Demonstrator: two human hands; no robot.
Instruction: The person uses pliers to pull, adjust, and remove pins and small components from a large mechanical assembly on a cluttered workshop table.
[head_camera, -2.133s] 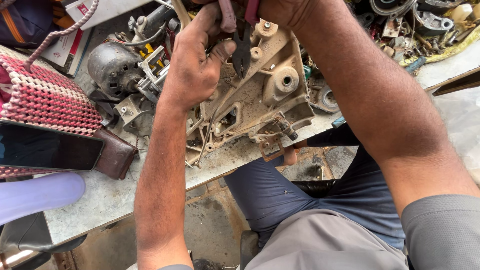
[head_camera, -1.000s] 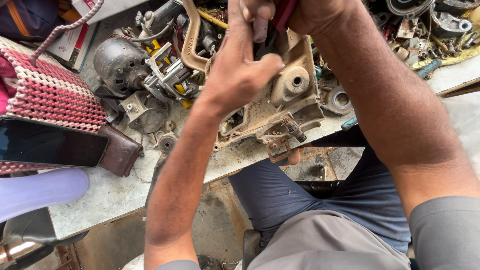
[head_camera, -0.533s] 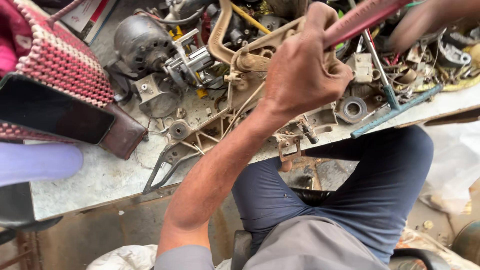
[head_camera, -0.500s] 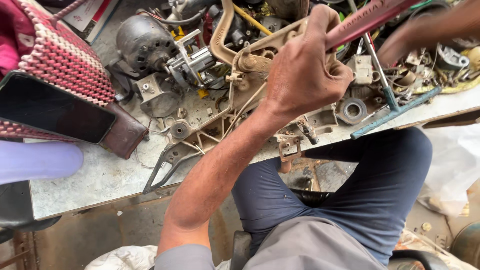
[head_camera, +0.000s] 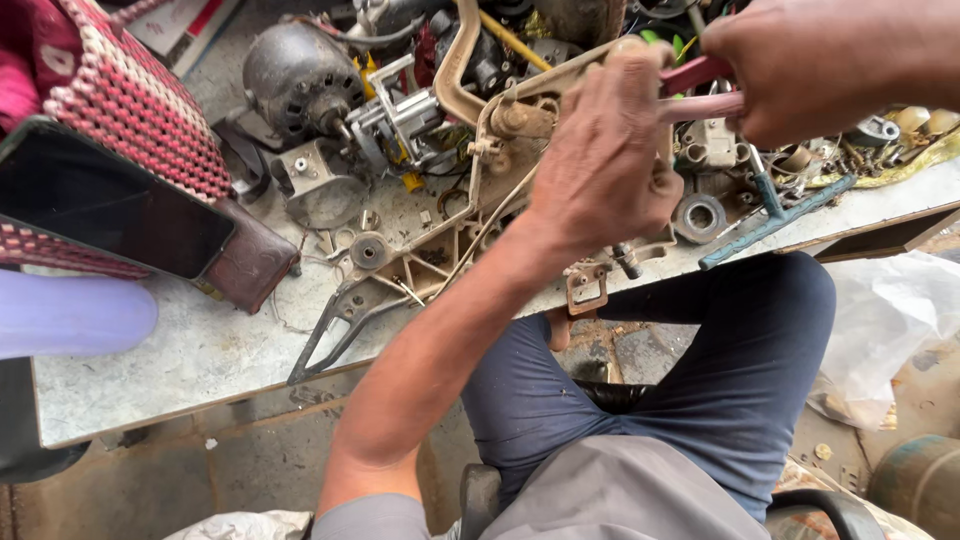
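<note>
Left fingers: I am wrapping them tight over the upper edge of the beige machine casting, my left hand pressing down so the frame is not rocking.
Right fingers: I am closing my right hand round the red-handled pliers; the handles are being squeezed together, though I cannot see the tip or what it is biting.
Casting: it is lying tilted on the grey workbench, its lower end hanging over the front edge above my knee.
Handling: I am judging it heavy, rigid metal, greasy and full of sharp openings, so the thick outer rim is the safest hold.
Around: a grey motor is sitting behind it, a dark phone well off to my left.
</note>
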